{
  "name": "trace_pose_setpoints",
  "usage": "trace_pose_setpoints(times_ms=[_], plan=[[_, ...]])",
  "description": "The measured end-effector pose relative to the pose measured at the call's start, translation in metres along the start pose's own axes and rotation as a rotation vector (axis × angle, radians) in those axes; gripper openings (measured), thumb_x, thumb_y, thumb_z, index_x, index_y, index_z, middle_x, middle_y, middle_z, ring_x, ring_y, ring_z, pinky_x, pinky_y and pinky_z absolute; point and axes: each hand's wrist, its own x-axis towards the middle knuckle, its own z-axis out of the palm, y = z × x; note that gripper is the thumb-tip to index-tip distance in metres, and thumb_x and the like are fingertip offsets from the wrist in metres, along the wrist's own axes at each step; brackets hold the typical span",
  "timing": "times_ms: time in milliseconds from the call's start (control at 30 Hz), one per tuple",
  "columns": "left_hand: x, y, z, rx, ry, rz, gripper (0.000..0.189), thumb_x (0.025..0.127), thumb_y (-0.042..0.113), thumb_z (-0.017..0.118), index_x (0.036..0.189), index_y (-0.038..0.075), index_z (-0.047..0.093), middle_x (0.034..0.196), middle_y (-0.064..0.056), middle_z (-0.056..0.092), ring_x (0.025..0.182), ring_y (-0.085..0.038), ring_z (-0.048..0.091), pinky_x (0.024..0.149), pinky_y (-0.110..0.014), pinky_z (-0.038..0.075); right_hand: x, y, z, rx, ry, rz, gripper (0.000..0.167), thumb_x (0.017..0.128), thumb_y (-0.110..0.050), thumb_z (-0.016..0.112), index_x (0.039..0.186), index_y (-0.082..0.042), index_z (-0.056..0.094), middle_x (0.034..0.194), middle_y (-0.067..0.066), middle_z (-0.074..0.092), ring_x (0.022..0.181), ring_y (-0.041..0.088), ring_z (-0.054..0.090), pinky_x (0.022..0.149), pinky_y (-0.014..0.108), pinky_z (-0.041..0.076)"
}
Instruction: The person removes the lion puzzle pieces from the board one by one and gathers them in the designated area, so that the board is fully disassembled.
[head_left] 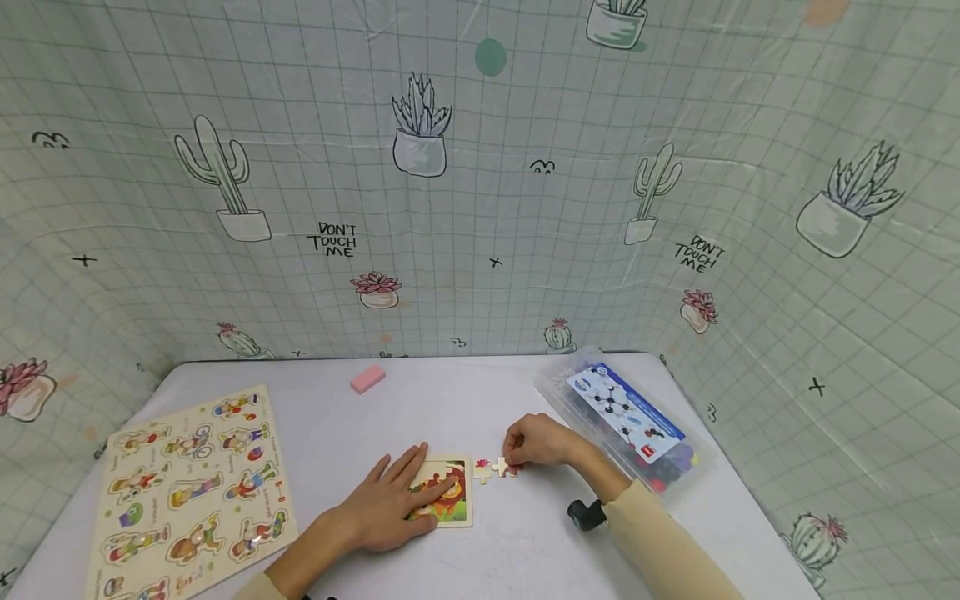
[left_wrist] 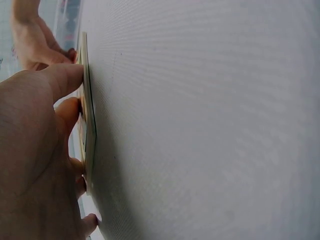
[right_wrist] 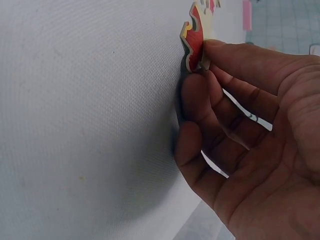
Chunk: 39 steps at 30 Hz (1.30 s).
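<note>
My left hand (head_left: 386, 508) rests with spread fingers on a small square jigsaw board (head_left: 460, 518) that carries a colourful picture. Seen edge-on in the left wrist view, the board (left_wrist: 90, 125) lies against the white tabletop under the fingers. To the right of the board, my right hand (head_left: 542, 440) pinches a puzzle piece (right_wrist: 195, 40) between thumb and fingers. That piece has red and yellow printing and a pale wooden edge. Another puzzle piece (head_left: 482, 470), with a pink print, lies between the board and the right hand.
A larger wooden puzzle board (head_left: 187, 492) with printed figures lies at the left. At the back is a pink eraser-like block (head_left: 368, 379). A clear plastic case (head_left: 626, 412) with a molecule label stands at the right, beyond the right forearm. Patterned cloth (head_left: 465, 208) hangs behind the table.
</note>
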Motion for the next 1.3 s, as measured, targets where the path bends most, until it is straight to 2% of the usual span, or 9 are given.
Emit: trace_pose_setpoints(times_ms=[667,1300], plan=[[-0.0015,0.0020,-0.0031,0.011,-0.006,-0.002,0.056,0.102,0.057,0.043,0.156,0.042,0.035,0.168,-0.015,0.010,0.155,-0.031,0.010,0.120,-0.060,0.012,0.0012,0.0004,0.0057,-0.043,0.034,-0.003,0.014,0.090,-0.013,0.074,0.078,-0.019,0.069,0.070,-0.009,0.062,0.067,0.009,0.055,0.063,0.026,0.045],[-0.0015,0.0028,-0.0017,0.004,-0.005,-0.005,0.056,0.102,0.057,0.043,0.155,0.043,0.036,0.168,-0.015,0.010,0.155,-0.031,0.010,0.120,-0.060,0.011,0.0007,0.0016,0.0063,-0.038,0.012,-0.023,0.014,0.093,-0.012,0.071,0.081,-0.019,0.068,0.070,-0.009,0.060,0.068,0.008,0.054,0.064,0.025,0.044]])
